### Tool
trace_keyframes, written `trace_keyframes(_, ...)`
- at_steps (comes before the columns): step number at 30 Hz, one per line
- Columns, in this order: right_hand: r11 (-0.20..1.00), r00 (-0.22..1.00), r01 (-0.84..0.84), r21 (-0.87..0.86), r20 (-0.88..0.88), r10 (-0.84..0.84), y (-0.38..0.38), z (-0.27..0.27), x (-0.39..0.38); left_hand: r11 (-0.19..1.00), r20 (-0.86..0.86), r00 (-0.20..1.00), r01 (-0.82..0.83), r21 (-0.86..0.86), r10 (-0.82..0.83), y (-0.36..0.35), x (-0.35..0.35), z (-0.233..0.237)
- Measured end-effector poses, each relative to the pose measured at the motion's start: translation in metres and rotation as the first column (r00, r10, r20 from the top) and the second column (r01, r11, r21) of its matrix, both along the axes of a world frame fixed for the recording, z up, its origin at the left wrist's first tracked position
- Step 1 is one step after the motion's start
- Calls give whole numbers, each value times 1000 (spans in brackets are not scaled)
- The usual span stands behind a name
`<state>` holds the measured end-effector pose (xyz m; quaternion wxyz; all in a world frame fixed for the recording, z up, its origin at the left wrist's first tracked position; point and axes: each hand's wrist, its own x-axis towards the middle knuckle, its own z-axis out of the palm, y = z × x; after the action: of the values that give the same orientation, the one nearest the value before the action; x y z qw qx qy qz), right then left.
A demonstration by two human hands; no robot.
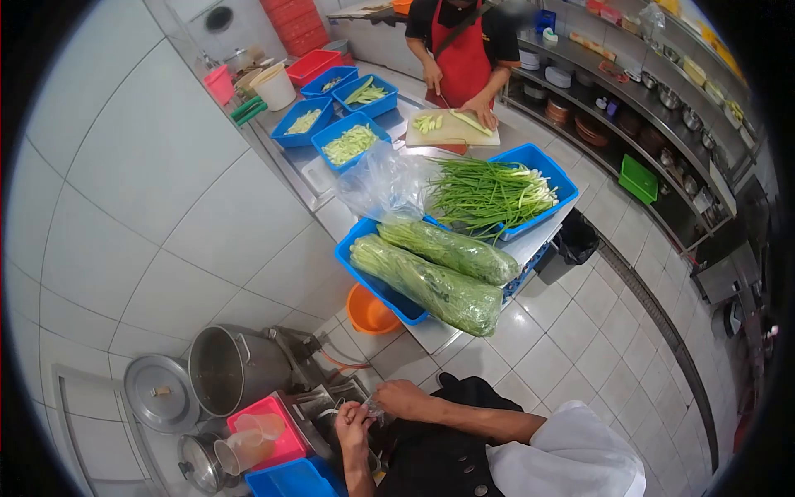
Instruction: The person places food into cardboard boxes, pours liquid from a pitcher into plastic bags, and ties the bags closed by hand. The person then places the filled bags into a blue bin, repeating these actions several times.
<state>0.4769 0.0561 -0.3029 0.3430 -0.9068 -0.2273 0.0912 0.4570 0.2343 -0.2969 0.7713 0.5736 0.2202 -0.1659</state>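
At the bottom of the view, my left hand (354, 424) and my right hand (403, 400) are close together in front of my dark apron. Between them is a small piece of clear plastic (375, 406), and the fingers of both hands are closed on it. What the plastic is, or whether it holds anything, is too small to tell. Below and around my hands is a metal unit (315, 403), partly hidden by them. Beside it, a pink tray (286, 443) holds clear plastic jugs (240, 451), and a blue bin (290, 480) sits in front.
On the steel table, wrapped leafy vegetables (431, 282) rest over a blue bin; spring onions (489, 195) fill another. A co-worker in a red apron (464, 62) cuts vegetables on a board (451, 139). A large pot (219, 373) and an orange bucket (370, 311) stand left.
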Motion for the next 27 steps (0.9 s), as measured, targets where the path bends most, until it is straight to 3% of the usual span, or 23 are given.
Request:
trace_keyframes(12,997,987,81,5,-142,-79,-38,-20,-10,994,-52,993,103,-36,-105,-35,9,-14)
trace_keyframes(27,999,996,21,48,-85,-16,-39,-10,-3,998,-4,998,64,-29,-64,-37,2,-8)
